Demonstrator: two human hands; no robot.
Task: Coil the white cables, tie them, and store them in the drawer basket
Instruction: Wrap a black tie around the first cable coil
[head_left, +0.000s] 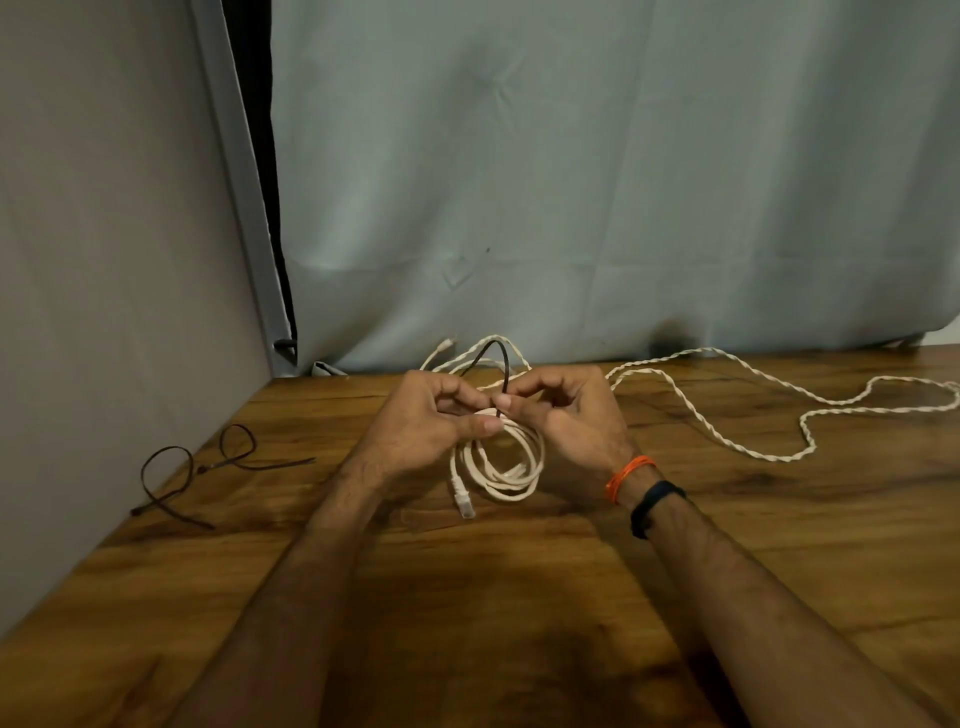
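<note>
White coil over the desk: we see left hand and right hand pinching a black tie on it.

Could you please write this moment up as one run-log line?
step: tying | both hands pinch black tie at white coil | second white cable loose on table | drawer: unseen

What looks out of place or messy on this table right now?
Only the twisted white cable stands out: it sprawls uncoiled in loose bends across the wooden table on the right. Two black ties lie looped at the left edge. Nothing looks damaged or spilled.
</note>
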